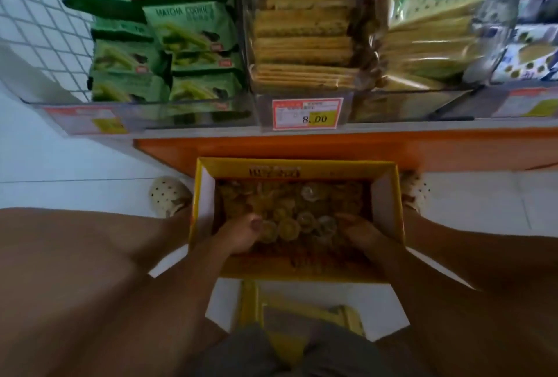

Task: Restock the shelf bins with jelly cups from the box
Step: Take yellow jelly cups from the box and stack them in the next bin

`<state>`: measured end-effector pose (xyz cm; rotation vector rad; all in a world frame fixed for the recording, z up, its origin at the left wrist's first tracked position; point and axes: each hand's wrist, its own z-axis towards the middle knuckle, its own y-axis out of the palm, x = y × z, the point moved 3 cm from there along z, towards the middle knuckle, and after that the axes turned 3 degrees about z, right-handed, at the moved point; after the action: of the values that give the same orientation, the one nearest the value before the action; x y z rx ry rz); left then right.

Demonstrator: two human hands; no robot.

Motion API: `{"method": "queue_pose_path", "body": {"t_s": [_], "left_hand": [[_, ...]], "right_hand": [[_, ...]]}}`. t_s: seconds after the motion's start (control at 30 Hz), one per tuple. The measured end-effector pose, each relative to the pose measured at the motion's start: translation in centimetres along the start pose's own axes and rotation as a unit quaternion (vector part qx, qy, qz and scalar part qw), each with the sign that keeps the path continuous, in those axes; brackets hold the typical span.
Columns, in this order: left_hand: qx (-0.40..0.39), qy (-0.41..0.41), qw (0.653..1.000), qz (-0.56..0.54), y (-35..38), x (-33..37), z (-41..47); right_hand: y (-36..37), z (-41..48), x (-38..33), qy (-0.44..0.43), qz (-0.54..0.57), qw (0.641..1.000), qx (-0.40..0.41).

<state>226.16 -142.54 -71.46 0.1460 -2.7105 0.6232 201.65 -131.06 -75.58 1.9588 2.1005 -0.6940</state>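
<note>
Head view: both hands down in the box (297, 169) of jelly cups (290, 222) on the floor.

Green packs (189, 28) on the shelf read "MATCHA COOKIE"; a red-and-yellow tag (307, 113) below the wafer stacks (305, 32) reads "8.00". Other tags are too blurred to read, as is the print on the box's yellow flap. The box sits on white floor tiles (75, 165) against the shelf's orange base (302, 147), between two perforated shoes (169, 195). The left hand (241, 233) curls loosely among the cups, thumb up; whether it grips any I cannot tell. The right hand (359, 230) lies cupped over cups at the box's right side, grip equally unclear. A second yellow carton (302, 316) near the knees is partly cut off.
</note>
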Motion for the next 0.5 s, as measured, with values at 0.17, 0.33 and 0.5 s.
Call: {"method": "queue_pose_path", "body": {"t_s": [0.17, 0.33, 0.5], "left_hand": [[-0.007, -0.021, 0.997, -0.079, 1.4, -0.5, 1.0], [0.0, -0.028, 0.994, -0.103, 1.5, -1.5, 0.9], [0.006, -0.039, 0.99, -0.133, 1.5, -2.3, 0.1]], "right_hand": [[2.3, 3.4, -1.1, -0.05, -0.102, 0.993, -0.023], [3.8, 6.6, -0.1, -0.011, -0.142, 0.989, -0.034], [5.2, 8.7, 0.3, -0.014, -0.204, 0.979, -0.01]]}}
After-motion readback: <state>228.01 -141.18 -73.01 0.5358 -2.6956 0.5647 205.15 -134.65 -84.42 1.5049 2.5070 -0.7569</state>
